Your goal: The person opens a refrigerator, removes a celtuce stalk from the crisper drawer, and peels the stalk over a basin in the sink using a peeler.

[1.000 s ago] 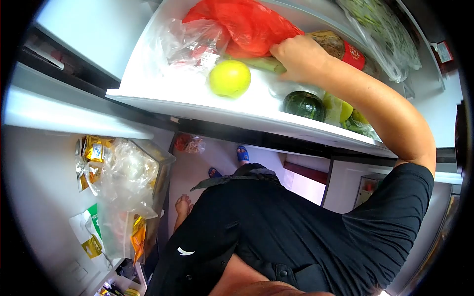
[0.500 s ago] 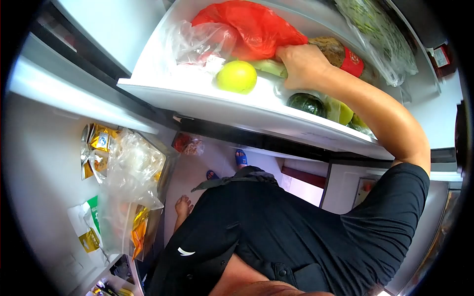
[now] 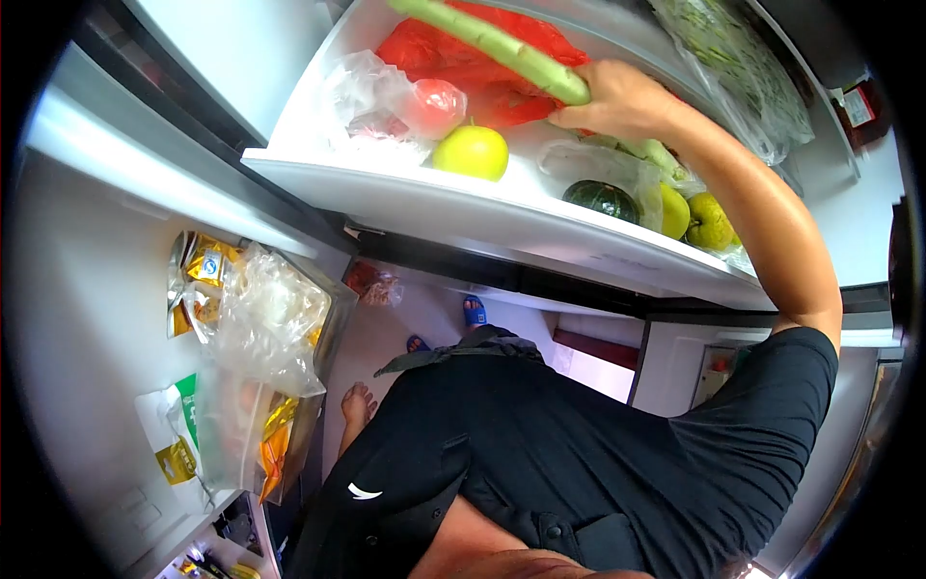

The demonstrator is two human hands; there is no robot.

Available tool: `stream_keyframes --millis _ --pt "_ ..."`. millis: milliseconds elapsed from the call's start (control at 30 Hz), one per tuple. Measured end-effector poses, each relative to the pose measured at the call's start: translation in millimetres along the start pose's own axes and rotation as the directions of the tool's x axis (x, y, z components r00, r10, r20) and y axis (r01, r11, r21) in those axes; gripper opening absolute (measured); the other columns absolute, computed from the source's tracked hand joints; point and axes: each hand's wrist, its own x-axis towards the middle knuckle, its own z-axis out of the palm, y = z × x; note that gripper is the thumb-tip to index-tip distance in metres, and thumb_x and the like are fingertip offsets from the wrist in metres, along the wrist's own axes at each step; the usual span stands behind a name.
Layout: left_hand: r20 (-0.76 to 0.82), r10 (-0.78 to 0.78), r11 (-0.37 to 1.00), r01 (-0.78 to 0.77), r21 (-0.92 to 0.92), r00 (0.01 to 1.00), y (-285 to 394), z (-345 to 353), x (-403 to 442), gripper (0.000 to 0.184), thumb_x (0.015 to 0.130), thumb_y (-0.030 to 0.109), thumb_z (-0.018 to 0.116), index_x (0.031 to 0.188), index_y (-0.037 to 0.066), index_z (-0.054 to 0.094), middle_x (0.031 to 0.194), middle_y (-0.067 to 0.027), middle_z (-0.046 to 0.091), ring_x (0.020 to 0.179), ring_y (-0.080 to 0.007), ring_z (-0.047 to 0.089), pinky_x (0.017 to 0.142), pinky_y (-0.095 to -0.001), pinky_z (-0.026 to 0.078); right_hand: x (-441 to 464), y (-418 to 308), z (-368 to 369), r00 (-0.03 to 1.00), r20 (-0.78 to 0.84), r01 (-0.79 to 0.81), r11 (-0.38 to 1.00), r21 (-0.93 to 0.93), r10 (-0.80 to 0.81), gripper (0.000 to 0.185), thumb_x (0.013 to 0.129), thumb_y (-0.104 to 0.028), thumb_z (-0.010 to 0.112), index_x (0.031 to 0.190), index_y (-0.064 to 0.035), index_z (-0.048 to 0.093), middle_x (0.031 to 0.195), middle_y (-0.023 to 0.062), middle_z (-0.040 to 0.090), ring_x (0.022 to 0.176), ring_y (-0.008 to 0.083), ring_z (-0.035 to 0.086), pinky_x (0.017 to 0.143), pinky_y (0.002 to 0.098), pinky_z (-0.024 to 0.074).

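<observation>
In the open fridge drawer (image 3: 502,205), my right hand (image 3: 617,99) is closed around one end of a long pale-green vegetable stalk (image 3: 502,53), which looks like celtuce. The stalk slants up to the far left, over a red plastic bag (image 3: 410,50). A yellow-green round fruit (image 3: 471,152) sits near the drawer front, beside a clear plastic bag (image 3: 362,92). Below my right hand lie a dark green squash (image 3: 603,200) and yellow-green fruits (image 3: 712,224), partly in clear plastic. My left hand (image 3: 357,403) hangs low by my side, fingers loosely apart and holding nothing.
Bagged leafy greens (image 3: 733,77) lie at the drawer's right back. On the left, the fridge door shelf holds clear bags (image 3: 275,309) and foil packets (image 3: 207,261). A red bundle in plastic (image 3: 374,284) is on the floor near my blue slippers (image 3: 474,311).
My right hand has lifted the green stalk from beneath the red bag, and its far end now points up-left. A pinkish round thing shows beside the clear bag; the brown bundle is no longer visible.
</observation>
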Motion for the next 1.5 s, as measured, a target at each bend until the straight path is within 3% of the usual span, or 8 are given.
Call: stream_keyframes --millis 300,467,700,800,833,867,967,1500 --pt "0.164 0.133 0.96 -0.168 0.223 0.977 -25.4 -23.5 53.6 0.058 0.105 0.037 0.051 0.15 0.003 0.044 0.152 -0.0197 0.048 0.137 -0.0405 0.048 0.106 -0.053 0.044 -35.6 -18.8 -16.5 0.989 -0.14 0.061 0.995 0.076 -0.05 0.05 0.084 -0.047 0.077 0.097 0.0016 0.073 0.077 0.0117 0.07 0.071 0.0207 0.066 0.071 0.0363 0.0536" --pt "0.13 -0.023 0.998 0.03 -0.052 0.991 -53.3 -39.6 103.2 0.057 0.105 0.034 0.05 0.15 -0.001 0.043 0.15 -0.021 0.05 0.135 -0.0389 0.05 0.11 -0.0503 0.041 -60.6 -22.9 -37.2 0.961 -0.276 0.08 0.979 0.189 -0.025 0.041 0.089 -0.039 0.073 0.089 0.0018 0.07 0.072 0.0083 0.068 0.065 0.0175 0.066 0.064 0.0325 0.0524" --pt "0.141 0.107 0.994 -0.106 -0.011 0.984 -57.2 -48.5 108.4 0.06 0.104 0.031 0.052 0.144 -0.013 0.044 0.148 -0.0262 0.05 0.134 -0.0358 0.052 0.113 -0.0422 0.041 -104.9 -35.4 -104.4 0.996 -0.055 -0.025 0.847 0.531 0.064 0.035 0.09 -0.033 0.075 0.102 -0.0016 0.067 0.076 0.0067 0.067 0.07 0.0168 0.062 0.068 0.0354 0.051" --pt "0.161 0.227 0.971 -0.211 -0.109 0.961 -61.7 -57.6 124.0 0.05 0.103 0.031 0.053 0.135 -0.007 0.056 0.134 -0.0255 0.061 0.121 -0.0381 0.061 0.103 -0.0446 0.05 -116.2 -55.1 -93.9 0.938 -0.343 0.052 0.96 0.276 0.047 0.029 0.092 -0.03 0.073 0.097 -0.0013 0.067 0.075 0.0057 0.066 0.069 0.0146 0.061 0.066 0.0349 0.0509" --pt "0.253 0.48 0.687 -0.54 0.487 0.84 -56.7 -64.3 125.2 0.044 0.102 0.031 0.054 0.129 -0.004 0.06 0.125 -0.0248 0.066 0.113 -0.0406 0.064 0.095 -0.0477 0.052 -119.7 -57.3 -98.0 0.913 -0.406 0.137 0.96 0.244 -0.027 0.03 0.093 -0.03 0.073 0.097 -0.0007 0.068 0.074 0.0058 0.066 0.069 0.015 0.061 0.067 0.0347 0.0514" --pt "0.479 0.575 0.024 -0.598 0.801 0.664 -52.1 -68.1 127.1 0.039 0.102 0.031 0.054 0.124 0.0 0.064 0.115 -0.0241 0.07 0.105 -0.043 0.067 0.087 -0.0509 0.054 -123.0 -60.4 -102.5 0.879 -0.465 0.22 0.954 0.205 -0.103 0.03 0.093 -0.029 0.072 0.097 -0.0001 0.068 0.074 0.0059 0.067 0.069 0.0153 0.062 0.067 0.0345 0.052" --pt "0.401 0.522 -0.002 -0.469 0.883 0.753 -47.4 -65.6 117.2 0.029 0.099 0.028 0.058 0.114 0.005 0.067 0.103 -0.0235 0.07 0.094 -0.0475 0.066 0.075 -0.0552 0.052 -136.5 -84.3 -112.7 0.839 -0.54 0.21 0.955 0.21 -0.065 0.03 0.093 -0.031 0.072 0.096 -0.0003 0.07 0.073 0.006 0.067 0.069 0.0145 0.063 0.066 0.0333 0.0523" --pt "0.253 0.353 0.764 -0.434 0.478 0.901 -48.1 -68.5 112.8 0.037 0.101 0.028 0.06 0.127 0.002 0.063 0.11 -0.0178 0.071 0.1 -0.0332 0.067 0.083 -0.0428 0.052 -183.2 -139.8 -115.8 0.437 -0.883 0.505 0.859 0.087 -0.168 0.038 0.093 -0.041 0.071 0.088 -0.0035 0.073 0.07 0.0036 0.065 0.061 0.0118 0.062 0.059 0.0288 0.0503"
